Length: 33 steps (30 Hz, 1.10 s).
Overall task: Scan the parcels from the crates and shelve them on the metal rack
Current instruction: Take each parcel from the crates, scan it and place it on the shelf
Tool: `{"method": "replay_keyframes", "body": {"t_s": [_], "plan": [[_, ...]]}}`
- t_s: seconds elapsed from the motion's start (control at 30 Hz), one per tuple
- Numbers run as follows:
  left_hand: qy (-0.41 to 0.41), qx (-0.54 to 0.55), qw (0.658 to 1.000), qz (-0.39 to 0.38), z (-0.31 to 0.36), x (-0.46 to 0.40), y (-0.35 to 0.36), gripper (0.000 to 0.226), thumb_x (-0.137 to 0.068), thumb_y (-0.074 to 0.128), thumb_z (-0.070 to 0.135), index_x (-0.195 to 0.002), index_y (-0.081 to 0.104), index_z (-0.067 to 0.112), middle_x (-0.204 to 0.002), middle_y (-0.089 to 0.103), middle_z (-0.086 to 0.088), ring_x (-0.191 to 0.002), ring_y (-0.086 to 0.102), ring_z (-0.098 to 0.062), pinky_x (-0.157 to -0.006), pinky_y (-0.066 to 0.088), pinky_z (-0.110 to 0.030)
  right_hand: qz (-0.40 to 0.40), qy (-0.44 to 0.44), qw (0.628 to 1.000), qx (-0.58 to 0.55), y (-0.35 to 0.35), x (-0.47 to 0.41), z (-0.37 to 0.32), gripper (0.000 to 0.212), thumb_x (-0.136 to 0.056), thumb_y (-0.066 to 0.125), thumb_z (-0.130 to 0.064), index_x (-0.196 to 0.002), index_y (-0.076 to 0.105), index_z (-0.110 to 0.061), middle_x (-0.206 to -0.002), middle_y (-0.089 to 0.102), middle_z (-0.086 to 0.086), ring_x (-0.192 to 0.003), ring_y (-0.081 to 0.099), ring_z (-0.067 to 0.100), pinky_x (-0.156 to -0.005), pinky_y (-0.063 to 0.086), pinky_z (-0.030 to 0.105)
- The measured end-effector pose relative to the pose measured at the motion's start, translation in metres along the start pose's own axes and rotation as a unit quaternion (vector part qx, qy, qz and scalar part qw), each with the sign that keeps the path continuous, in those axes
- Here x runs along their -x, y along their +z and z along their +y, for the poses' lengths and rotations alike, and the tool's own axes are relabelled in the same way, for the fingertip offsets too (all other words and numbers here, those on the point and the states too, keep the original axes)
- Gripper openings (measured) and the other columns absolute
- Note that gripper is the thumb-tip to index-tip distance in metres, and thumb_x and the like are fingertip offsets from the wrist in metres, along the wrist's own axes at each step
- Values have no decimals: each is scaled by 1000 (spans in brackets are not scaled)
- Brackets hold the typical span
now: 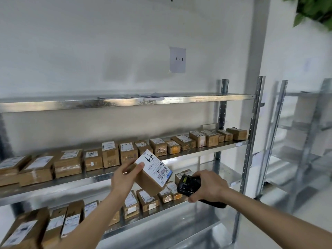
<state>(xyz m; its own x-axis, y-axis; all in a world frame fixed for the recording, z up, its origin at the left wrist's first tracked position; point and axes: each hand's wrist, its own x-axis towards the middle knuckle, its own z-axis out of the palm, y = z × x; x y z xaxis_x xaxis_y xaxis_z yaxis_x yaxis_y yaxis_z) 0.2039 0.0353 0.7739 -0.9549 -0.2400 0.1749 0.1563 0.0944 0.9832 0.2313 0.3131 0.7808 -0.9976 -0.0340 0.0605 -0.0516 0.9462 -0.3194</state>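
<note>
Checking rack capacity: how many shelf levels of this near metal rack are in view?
4. The top shelf holds only flat papers; the second shelf and third shelf carry rows of parcels; a bottom shelf shows below. Lower levels may be hidden.

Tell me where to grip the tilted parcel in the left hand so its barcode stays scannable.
Grip the parcel by its plain brown sides at the upper-left end, coming from the left as the left hand does. The label faces up with the barcode at the lower-right end, toward the scanner in the right hand, so fingers belong off that end.
</note>
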Motion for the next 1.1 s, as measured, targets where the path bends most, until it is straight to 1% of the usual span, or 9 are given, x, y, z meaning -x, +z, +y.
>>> {"method": "replay_keyframes", "body": {"t_s": [0.2, 0.4, 0.53, 0.63, 0.77, 0.83, 0.93, 1.0, 1.1], "plan": [[-14, 10, 1000, -16, -10, -4, 15, 43, -83, 77, 42, -124, 62, 36, -122, 62, -4, -115, 54, -26, -90, 42, -39, -18, 15, 997, -78, 2, 3, 14, 88, -50, 89, -62, -129, 62, -33, -117, 69, -13, -103, 66, 10, -92, 59, 35], [-75, 72, 991, -86, -25, 0, 58, 39, -88, 74, 34, -124, 62, 41, -114, 63, -10, -103, 58, -26, -90, 52, -46, -42, 45, 957, -283, 5, 14, 22, 55, -60, 96, -43, -109, 74, -30, -100, 77, -10, -90, 74, 9, -87, 61, 29], [-96, 60, 982, -151, -36, 4, 92, 42, -86, 74, 31, -125, 62, 42, -115, 66, -9, -107, 58, -24, -86, 48, -39, -20, 73, 938, -338, 6, 20, 40, 63, -60, 97, -41, -117, 73, -28, -103, 78, -10, -90, 75, 8, -84, 61, 26], [-99, 46, 974, -198, -44, 9, 119, 34, -88, 73, 35, -120, 62, 40, -113, 66, -8, -107, 58, -22, -81, 49, -35, 1, 92, 934, -344, 3, 26, 69, 68, -61, 98, -38, -123, 72, -29, -103, 77, -11, -91, 74, 7, -74, 55, 19], [-125, 54, 965, -224, -54, 13, 164, 24, -86, 75, 40, -107, 69, 32, -113, 70, -11, -103, 67, -26, -56, 56, -21, 8, 117, 935, -335, -8, 31, 117, 62, -61, 98, -35, -119, 75, -30, -96, 78, -6, -84, 75, 10, -70, 55, 20], [-123, 27, 964, -236, -57, 8, 188, 30, -76, 83, 43, -103, 70, 35, -114, 70, -10, -100, 70, -27, -64, 60, -28, 6, 128, 937, -326, -15, 29, 143, 56, -59, 98, -36, -111, 76, -31, -92, 78, -5, -80, 74, 9, -70, 57, 22], [-128, 11, 948, -290, -63, -2, 237, 56, -69, 90, 37, -118, 63, 45, -116, 71, -7, -100, 72, -28, -79, 63, -42, 7, 144, 937, -318, -25, 16, 195, 49, -60, 98, -35, -104, 78, -28, -87, 79, -2, -76, 74, 10, -72, 61, 26], [-135, -13, 935, -327, -64, -5, 265, 63, -72, 89, 32, -124, 60, 52, -119, 70, 1, -102, 71, -26, -78, 62, -41, 11, 147, 941, -305, -31, 4, 225, 48, -59, 98, -35, -102, 78, -27, -89, 79, 0, -76, 75, 12, -75, 62, 28], [-143, -36, 933, -329, -70, -13, 318, 49, -73, 87, 29, -112, 66, 51, -115, 73, 2, -90, 72, -23, -70, 61, -37, 11, 141, 947, -288, -43, -22, 275, 49, -57, 98, -34, -101, 77, -28, -89, 79, -2, -78, 75, 14, -76, 63, 30]]}}
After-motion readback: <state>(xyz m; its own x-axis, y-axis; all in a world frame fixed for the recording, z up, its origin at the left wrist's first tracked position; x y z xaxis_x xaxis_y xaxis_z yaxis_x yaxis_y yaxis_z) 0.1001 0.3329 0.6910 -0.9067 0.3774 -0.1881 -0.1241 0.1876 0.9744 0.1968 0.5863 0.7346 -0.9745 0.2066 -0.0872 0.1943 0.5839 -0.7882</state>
